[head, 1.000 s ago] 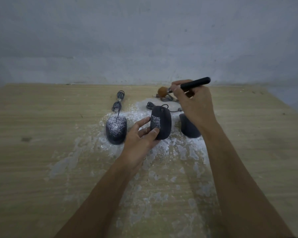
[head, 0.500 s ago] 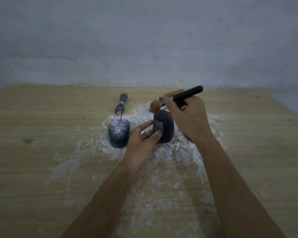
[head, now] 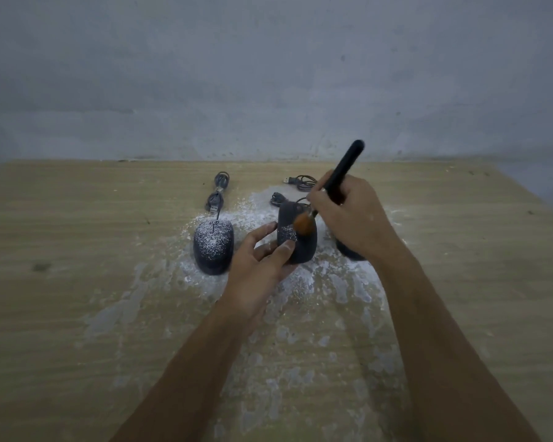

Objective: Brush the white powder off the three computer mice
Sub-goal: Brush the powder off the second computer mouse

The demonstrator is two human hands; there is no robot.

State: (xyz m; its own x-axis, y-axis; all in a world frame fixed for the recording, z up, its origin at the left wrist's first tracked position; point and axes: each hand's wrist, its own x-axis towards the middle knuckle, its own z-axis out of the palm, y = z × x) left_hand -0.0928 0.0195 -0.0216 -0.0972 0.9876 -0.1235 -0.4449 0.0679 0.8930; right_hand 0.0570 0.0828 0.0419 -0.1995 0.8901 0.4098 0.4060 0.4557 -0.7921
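Head view: the left hand (head: 256, 269) pinches the middle dark plastic mouse (head: 297, 237) steady on the powder-strewn wooden table (head: 77, 282). The right hand (head: 348, 215) grips a black-handled brush (head: 329, 193), its orange bristles touching the mouse's speckled patch. Light outward strokes seem best.

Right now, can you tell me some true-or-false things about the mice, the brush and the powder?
1. The right hand holds the brush. True.
2. The brush's bristles are on the left mouse. False: they touch the middle mouse.
3. The left hand steadies the middle mouse. True.
4. The left mouse is clean. False: white powder speckles its top.
5. White powder lies spilled on the table. True.
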